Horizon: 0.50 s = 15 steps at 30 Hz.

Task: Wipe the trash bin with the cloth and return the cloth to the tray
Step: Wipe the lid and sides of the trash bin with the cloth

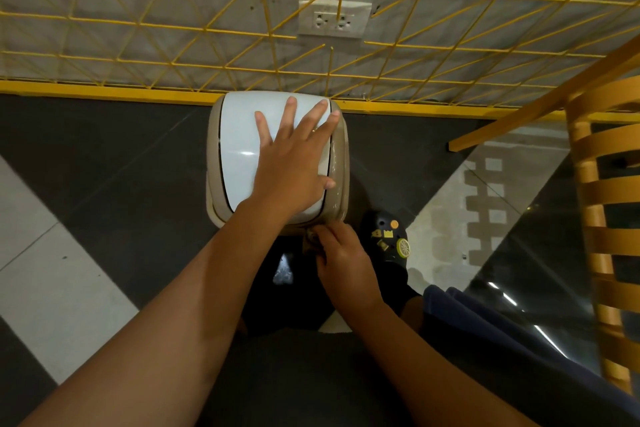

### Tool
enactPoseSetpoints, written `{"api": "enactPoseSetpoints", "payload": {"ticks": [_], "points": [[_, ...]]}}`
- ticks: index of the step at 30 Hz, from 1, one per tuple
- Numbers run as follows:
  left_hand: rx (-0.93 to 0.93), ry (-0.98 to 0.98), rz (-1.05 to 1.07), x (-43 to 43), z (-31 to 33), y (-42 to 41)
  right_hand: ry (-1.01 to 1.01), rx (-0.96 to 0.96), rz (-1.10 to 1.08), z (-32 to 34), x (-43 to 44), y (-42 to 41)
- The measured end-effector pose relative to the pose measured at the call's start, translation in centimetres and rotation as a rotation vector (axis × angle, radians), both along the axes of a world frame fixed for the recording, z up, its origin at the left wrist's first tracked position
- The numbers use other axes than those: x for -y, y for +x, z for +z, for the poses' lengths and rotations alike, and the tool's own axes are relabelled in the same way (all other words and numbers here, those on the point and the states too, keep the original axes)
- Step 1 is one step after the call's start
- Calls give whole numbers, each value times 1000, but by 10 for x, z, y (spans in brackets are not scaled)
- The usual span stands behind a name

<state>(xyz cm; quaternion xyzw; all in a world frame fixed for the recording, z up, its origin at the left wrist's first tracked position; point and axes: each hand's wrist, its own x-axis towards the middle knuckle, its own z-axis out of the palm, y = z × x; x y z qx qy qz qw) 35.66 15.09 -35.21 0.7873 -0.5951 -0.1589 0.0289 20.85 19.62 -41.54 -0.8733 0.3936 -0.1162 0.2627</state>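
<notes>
- Running across the top of the view, a gray wall is carrying a yellow wire grid point(207, 28), which is meeting the floor along a yellow strip.
- The floor point(104, 149) is showing dark tiles with pale bands on the left and right.
- A wooden chair point(602, 204) with curved slats is standing at the right edge. A glass surface point(519, 253) is lying just beside it and reflecting light.
- The trash bin point(239, 156) is standing on the floor in the middle of the view, with its far side against the yellow strip. It is showing a beige body and a glossy white lid.
- The left hand point(294, 156) is lying palm down on the white lid. Its fingers are straight and spread, with the fingertips reaching toward the far right edge of the lid.
- The right hand point(343, 260) is working at the near side of the bin, below the lid. Its fingers are curling round the cloth and pinching it.
- A black shoe point(388, 236) with small charms is resting on the floor just to the right of the bin.
- A white double socket point(334, 21) is sitting on the wall behind the grid.
- The cloth point(311, 239), a small brownish wad, is showing only partly between the right fingers and the near edge of the bin, and it is touching the bin.
</notes>
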Motion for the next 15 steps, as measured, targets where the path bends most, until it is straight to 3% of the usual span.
{"api": "enactPoseSetpoints", "payload": {"ticks": [7,15], "points": [[2,11,-3,0,-1,1,49,-14,7,-1,-14,37],[11,14,-26,0,-3,3,-100,-81,65,2,9,-2]]}}
